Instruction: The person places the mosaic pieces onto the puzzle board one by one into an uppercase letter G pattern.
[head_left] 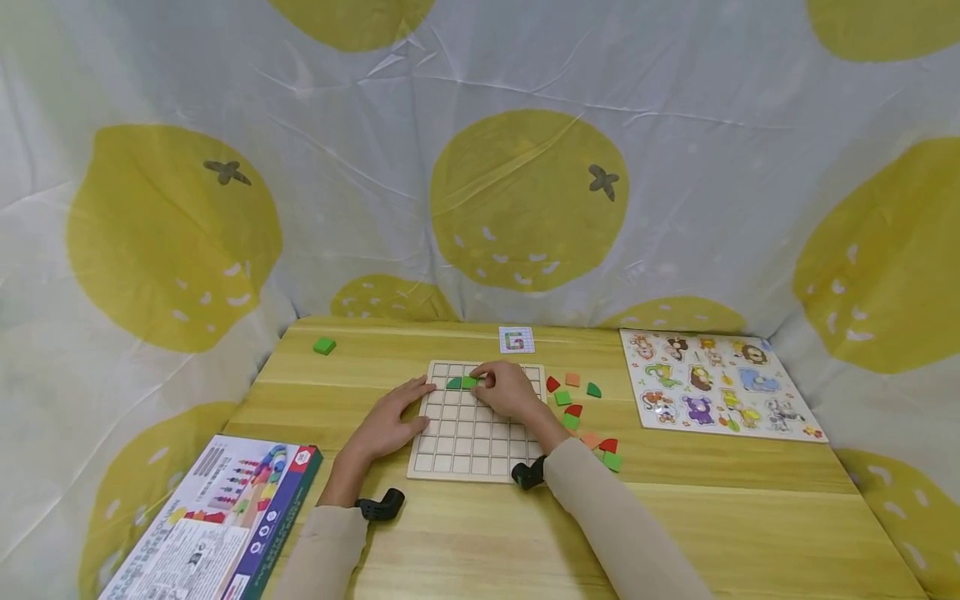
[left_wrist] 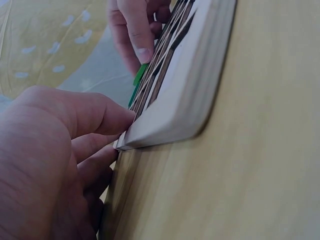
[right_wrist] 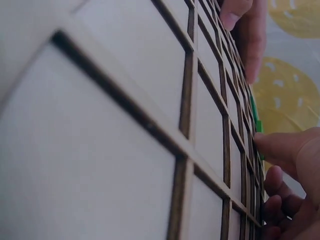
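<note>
A wooden grid board point(head_left: 442, 442) lies on the table, its square cells framed by thin raised strips. My left hand point(head_left: 390, 421) touches the board's left edge with thumb and fingertips, the fingers fairly straight. A dark green quarter-round piece point(head_left: 454, 383) sits in a cell near the far left of the grid. Right beside it, my right hand point(head_left: 506, 390) pinches a bright green square block point(head_left: 468, 382) at the cells. In the right wrist view the right thumb point(right_wrist: 282, 147) presses against the green block point(right_wrist: 258, 126), and the other fingers curl below.
Several loose red, green and orange pieces point(head_left: 563, 398) lie right of the board. A pattern card point(head_left: 517, 339) is behind it. An animal puzzle board point(head_left: 720, 383) lies far right, a printed box point(head_left: 217, 517) at near left, and one green block point(head_left: 324, 346) at far left.
</note>
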